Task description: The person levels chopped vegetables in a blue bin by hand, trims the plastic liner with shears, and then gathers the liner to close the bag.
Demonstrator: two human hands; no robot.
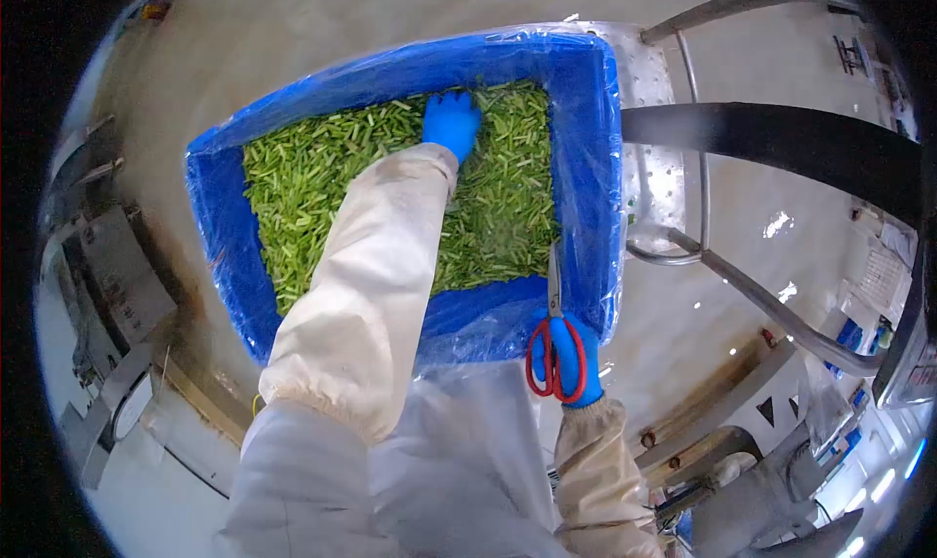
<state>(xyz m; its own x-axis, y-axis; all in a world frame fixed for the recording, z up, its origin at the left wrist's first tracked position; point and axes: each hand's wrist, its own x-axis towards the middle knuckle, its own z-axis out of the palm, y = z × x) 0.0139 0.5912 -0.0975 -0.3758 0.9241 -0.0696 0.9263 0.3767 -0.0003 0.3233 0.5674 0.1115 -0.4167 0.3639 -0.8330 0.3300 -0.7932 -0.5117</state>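
A large blue crate (590, 167) lined with clear plastic film holds a thick layer of short-cut green vegetable pieces (322, 182), thin and stalk-like. My left hand (452, 124), in a blue glove, reaches across the crate and rests on the pieces near the far side. Its fingers point down and look slightly apart; their tips are partly hidden. At the crate's near right corner, my right hand (578, 363), also gloved in blue, grips red-handled scissors (554, 358). The blades point away from me, over the crate's near inner wall.
Right of the crate stands a perforated metal platform (652, 158) with curved metal rails (742, 277). A wide black band (771, 138) crosses there. Wet-looking floor (293, 21) surrounds the crate. Machinery (722, 470) is at the lower right, and more grey equipment (122, 275) is at the left.
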